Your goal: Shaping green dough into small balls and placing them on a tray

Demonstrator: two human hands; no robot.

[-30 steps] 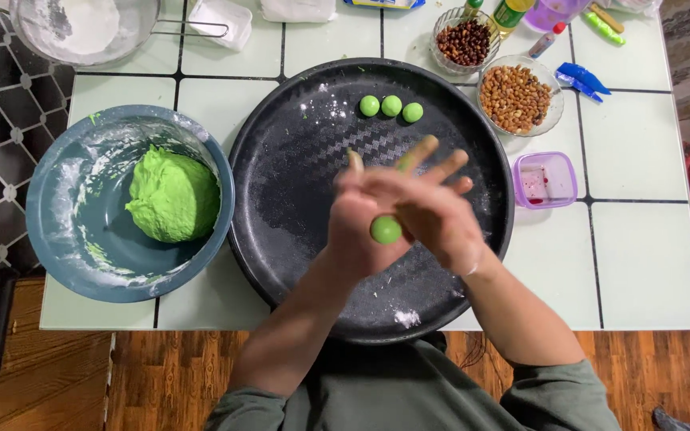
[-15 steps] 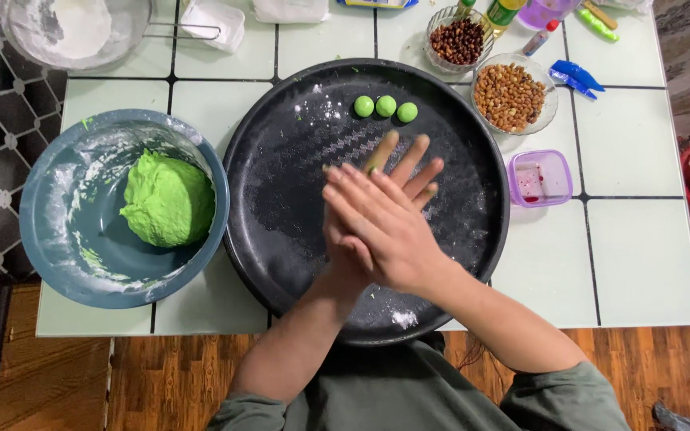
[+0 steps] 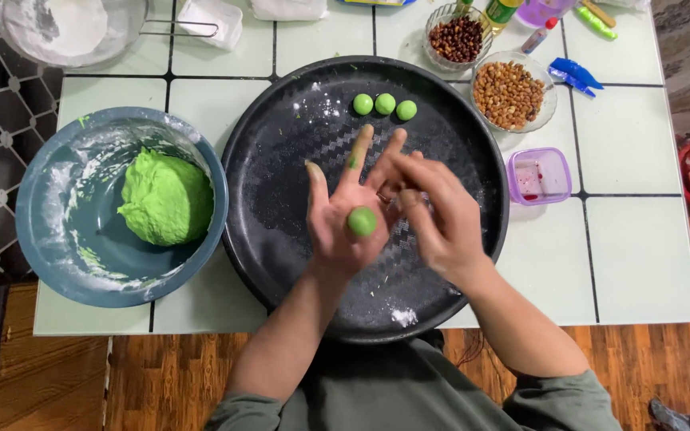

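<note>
Head camera looks straight down: left hand (image 3: 343,217) lies palm up, fingers spread, a small green dough ball (image 3: 362,221) sitting on the palm above the round black tray (image 3: 281,183). Right hand (image 3: 439,214) hovers just beside it, fingers loosely curled and blurred, holding nothing I can make out. Three finished green balls (image 3: 385,104) line the tray's far side. Left of it, a floured blue bowl (image 3: 49,239) holds the green dough lump (image 3: 166,199). Far right: a glass dish of peanuts (image 3: 509,92), a purple box (image 3: 538,175).

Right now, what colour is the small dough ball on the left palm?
Bright green, like the three balls already on the tray; the dough ball shows best in the head view.
</note>
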